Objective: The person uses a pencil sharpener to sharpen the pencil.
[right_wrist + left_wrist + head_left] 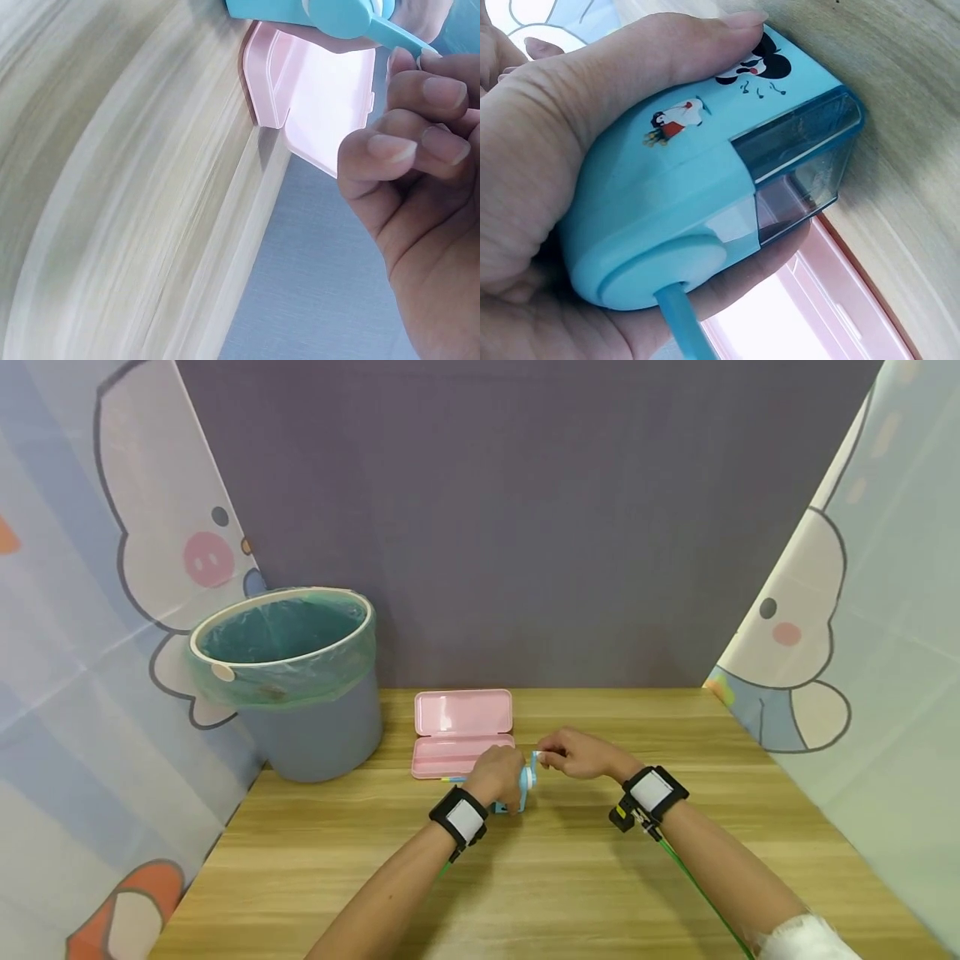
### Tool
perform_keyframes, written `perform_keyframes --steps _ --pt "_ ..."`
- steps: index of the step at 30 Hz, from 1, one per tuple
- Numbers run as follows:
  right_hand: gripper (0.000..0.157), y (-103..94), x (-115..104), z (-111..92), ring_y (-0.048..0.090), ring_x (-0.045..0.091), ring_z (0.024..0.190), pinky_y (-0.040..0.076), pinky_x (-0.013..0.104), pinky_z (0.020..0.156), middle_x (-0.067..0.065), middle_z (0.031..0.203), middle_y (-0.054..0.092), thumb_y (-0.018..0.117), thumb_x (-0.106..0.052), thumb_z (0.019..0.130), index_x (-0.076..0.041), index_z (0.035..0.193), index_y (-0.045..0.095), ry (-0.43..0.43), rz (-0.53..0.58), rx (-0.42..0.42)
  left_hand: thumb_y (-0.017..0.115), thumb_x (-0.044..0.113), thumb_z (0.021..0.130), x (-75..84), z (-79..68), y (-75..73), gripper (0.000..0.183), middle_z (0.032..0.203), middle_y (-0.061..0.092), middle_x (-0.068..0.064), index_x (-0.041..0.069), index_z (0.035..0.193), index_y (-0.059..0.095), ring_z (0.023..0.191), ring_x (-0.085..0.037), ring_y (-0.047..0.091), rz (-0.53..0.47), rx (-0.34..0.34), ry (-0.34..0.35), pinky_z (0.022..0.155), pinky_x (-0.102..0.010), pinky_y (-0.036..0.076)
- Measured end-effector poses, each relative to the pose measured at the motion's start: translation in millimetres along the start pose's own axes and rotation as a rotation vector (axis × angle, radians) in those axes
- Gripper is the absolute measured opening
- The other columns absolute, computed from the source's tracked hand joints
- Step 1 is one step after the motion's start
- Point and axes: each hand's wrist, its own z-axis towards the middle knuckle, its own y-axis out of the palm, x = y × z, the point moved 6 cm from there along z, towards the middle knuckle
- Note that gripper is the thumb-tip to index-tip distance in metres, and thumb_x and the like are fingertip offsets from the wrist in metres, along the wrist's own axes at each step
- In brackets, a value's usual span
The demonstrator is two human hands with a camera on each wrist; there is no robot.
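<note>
My left hand (497,777) grips a light-blue hand-crank pencil sharpener (682,172), thumb across its side printed with small cartoon figures. A see-through shavings drawer (799,161) fills one end of the sharpener. Thumb and fingertips of my right hand (581,753) pinch the end of the crank handle (401,36); the other fingers are curled. Just left of the left hand, a thin blue and yellow stick (453,779), pencil-like, shows; its right end is hidden. Behind the hands lies an opened pink pencil case (463,712), partly covered by the left hand in the head view.
A blue-grey bin (322,735) with a green liner stands at the table's back left. The wooden table (570,885) meets a dark grey panel (540,527) at the back. Printed cartoon curtains (892,635) hang on both sides. Green cables run along the forearms.
</note>
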Motion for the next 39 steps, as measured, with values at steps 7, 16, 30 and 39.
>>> perform_keyframes --steps 7,16,30,39 --pt "0.029 -1.8 -1 1 0.035 -0.001 0.052 0.036 0.019 0.056 -0.012 0.065 0.042 0.050 -0.013 0.107 -0.016 0.082 0.063 0.016 -0.032 -0.009 0.101 0.021 0.059 1.0 -2.4 -3.7 0.042 0.076 0.062 0.004 0.013 0.085 0.068 0.069 -0.012 0.056 -0.011 -0.006 0.007 0.062 -0.024 0.052" --pt "0.028 -2.1 4 3 0.036 -0.001 0.054 0.036 0.019 0.056 -0.011 0.066 0.042 0.051 -0.010 0.106 -0.016 0.081 0.062 0.033 -0.052 0.010 0.100 0.023 0.060 2.1 -0.9 -2.6 0.042 0.078 0.062 0.004 0.013 0.087 0.069 0.071 -0.012 0.056 -0.005 -0.012 0.010 0.064 -0.023 0.053" --pt "0.029 1.0 10 4 0.038 -0.002 0.055 0.037 0.018 0.057 -0.012 0.066 0.043 0.051 -0.012 0.106 0.000 0.083 0.064 0.006 -0.072 0.045 0.101 0.024 0.057 2.0 0.9 -2.0 0.043 0.079 0.063 0.004 0.015 0.083 0.069 0.072 -0.013 0.058 0.020 -0.001 0.018 0.066 -0.024 0.054" --pt "0.029 2.5 10 6 0.039 -0.002 0.056 0.038 0.019 0.056 -0.011 0.067 0.045 0.053 -0.012 0.106 -0.011 0.078 0.060 0.016 -0.089 0.051 0.101 0.025 0.058 2.3 -0.6 -1.4 0.042 0.077 0.062 0.005 0.014 0.082 0.067 0.070 -0.012 0.056 0.007 -0.006 0.020 0.064 -0.023 0.053"
